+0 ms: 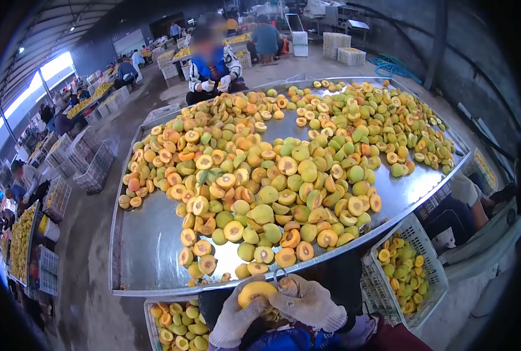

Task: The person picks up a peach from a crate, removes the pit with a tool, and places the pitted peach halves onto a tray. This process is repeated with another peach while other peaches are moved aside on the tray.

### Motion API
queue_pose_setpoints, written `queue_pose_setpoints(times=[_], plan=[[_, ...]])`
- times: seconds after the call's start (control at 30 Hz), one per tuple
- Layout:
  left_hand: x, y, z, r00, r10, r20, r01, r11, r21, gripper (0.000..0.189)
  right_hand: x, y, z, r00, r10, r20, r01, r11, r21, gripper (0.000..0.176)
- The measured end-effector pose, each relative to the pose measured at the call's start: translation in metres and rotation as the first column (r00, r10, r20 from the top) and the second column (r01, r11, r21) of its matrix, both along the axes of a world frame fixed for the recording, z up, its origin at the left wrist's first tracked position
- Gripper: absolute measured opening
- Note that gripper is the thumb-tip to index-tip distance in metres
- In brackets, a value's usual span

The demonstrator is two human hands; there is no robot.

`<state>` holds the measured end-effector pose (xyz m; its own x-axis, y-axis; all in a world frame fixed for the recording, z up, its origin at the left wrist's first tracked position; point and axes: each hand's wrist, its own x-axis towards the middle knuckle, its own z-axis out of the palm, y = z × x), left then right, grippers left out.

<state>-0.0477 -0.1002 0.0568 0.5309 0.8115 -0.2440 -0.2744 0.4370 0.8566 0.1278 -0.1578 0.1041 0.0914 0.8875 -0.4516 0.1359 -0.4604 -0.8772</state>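
Note:
My left hand [237,313], in a pale knit glove, is closed around a yellow peach [256,291] just below the table's front edge. Beside it, my right hand [313,304], gloved too, has its fingers bent round a small tool with a thin curved metal loop [280,272]. The loop sticks up beside the peach; the tool's handle is hidden in the glove. In front of both hands, a heap of peaches [266,193], many halved with pits or hollows showing, covers much of a metal table [149,245].
A crate [373,284] of peach halves stands at the right, and another crate [149,319] at the lower left. Across the table sits a person [211,67] wearing gloves. Another person's leg [456,219] shows at right. Stacked crates [91,158] line the aisle.

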Motion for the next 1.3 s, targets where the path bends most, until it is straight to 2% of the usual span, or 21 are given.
queue_pose_setpoints(times=[0.03,0.1,0.17,0.2,0.23,0.3,0.4,0.63,0.7,0.73,0.8,0.83,0.9,0.93,1.0,1.03,1.1,1.13,1.2,1.23,1.3], plan=[[-0.003,0.002,-0.001,0.994,-0.098,-0.055,0.099,0.995,0.008,0.048,0.001,0.000,0.000,1.000,0.003,0.003,-0.003,1.000,-0.025,0.039],[-0.001,0.000,-0.002,0.996,-0.032,-0.080,0.036,0.998,0.053,0.042,-0.003,-0.003,-0.006,0.999,0.032,-0.020,-0.033,0.999,-0.044,0.037],[0.007,-0.002,0.002,0.973,0.198,0.120,-0.185,0.977,-0.109,0.053,-0.010,-0.011,-0.037,0.972,0.223,0.080,-0.221,0.975,-0.028,0.056],[0.009,-0.002,-0.002,0.971,0.217,0.104,-0.212,0.976,-0.053,0.052,-0.014,-0.014,-0.059,0.964,0.267,0.019,-0.267,0.962,0.050,0.058],[0.010,-0.003,-0.003,0.970,0.218,0.103,-0.214,0.976,-0.050,0.052,-0.015,-0.011,-0.047,0.963,0.268,0.018,-0.268,0.962,0.053,0.058],[0.013,-0.005,-0.006,0.899,0.300,0.319,-0.258,0.951,-0.168,0.044,-0.015,-0.003,-0.013,0.884,0.405,0.235,-0.370,0.912,-0.179,0.047],[0.016,-0.007,-0.017,0.858,0.311,0.408,-0.281,0.950,-0.132,0.050,-0.016,-0.005,-0.017,0.884,0.399,0.242,-0.376,0.917,-0.137,0.049],[0.026,-0.018,-0.003,0.904,0.364,0.224,-0.374,0.927,0.004,0.060,-0.019,-0.007,-0.015,0.882,0.376,0.284,-0.350,0.926,-0.140,0.047],[0.033,-0.022,0.002,0.889,0.432,0.151,-0.454,0.876,0.165,0.065,-0.022,-0.012,-0.020,0.890,0.292,0.350,-0.316,0.949,0.012,0.046],[0.037,-0.024,0.003,0.890,0.430,0.151,-0.452,0.876,0.166,0.065,-0.023,-0.013,-0.024,0.891,0.289,0.350,-0.314,0.949,0.014,0.046],[0.044,-0.029,0.010,0.868,0.481,0.124,-0.495,0.817,0.298,0.065,-0.024,-0.012,-0.030,0.928,0.254,0.273,-0.277,0.960,0.046,0.041],[0.041,-0.030,0.017,0.869,0.480,0.123,-0.494,0.818,0.295,0.065,-0.024,-0.013,-0.028,0.928,0.254,0.274,-0.276,0.960,0.043,0.041],[0.034,-0.030,0.035,0.932,0.362,-0.019,-0.324,0.855,0.405,0.043,-0.022,-0.016,-0.020,0.953,0.205,-0.222,-0.214,0.977,-0.019,0.034],[0.033,-0.028,0.038,0.933,0.360,-0.017,-0.323,0.857,0.402,0.043,-0.020,-0.015,-0.023,0.954,0.202,-0.220,-0.212,0.977,-0.022,0.034],[0.033,-0.025,0.042,0.942,0.323,-0.088,-0.250,0.854,0.457,0.044,-0.015,-0.010,-0.033,0.887,0.247,-0.390,-0.304,0.948,-0.090,0.027],[0.033,-0.021,0.039,0.943,0.321,-0.088,-0.248,0.854,0.457,0.044,-0.011,-0.008,-0.027,0.888,0.245,-0.390,-0.302,0.949,-0.090,0.027],[0.034,-0.012,0.029,0.884,0.453,-0.115,-0.177,0.553,0.814,0.041,0.000,-0.002,-0.010,0.791,0.257,-0.554,-0.415,0.892,-0.179,0.026],[0.033,-0.009,0.029,0.886,0.449,-0.116,-0.176,0.556,0.812,0.041,0.002,-0.003,-0.012,0.793,0.252,-0.555,-0.411,0.893,-0.182,0.026],[0.032,-0.003,0.029,0.853,0.506,-0.132,-0.066,0.354,0.933,0.034,0.005,-0.005,-0.020,0.726,0.306,-0.616,-0.447,0.891,-0.083,0.029],[0.031,-0.004,0.020,0.854,0.503,-0.136,-0.063,0.358,0.932,0.034,0.007,-0.005,-0.023,0.725,0.302,-0.619,-0.444,0.892,-0.086,0.029],[0.027,-0.007,0.000,0.952,0.306,-0.030,-0.163,0.585,0.794,0.046,0.010,-0.005,-0.028,0.630,0.321,-0.707,-0.463,0.886,-0.010,0.026]])
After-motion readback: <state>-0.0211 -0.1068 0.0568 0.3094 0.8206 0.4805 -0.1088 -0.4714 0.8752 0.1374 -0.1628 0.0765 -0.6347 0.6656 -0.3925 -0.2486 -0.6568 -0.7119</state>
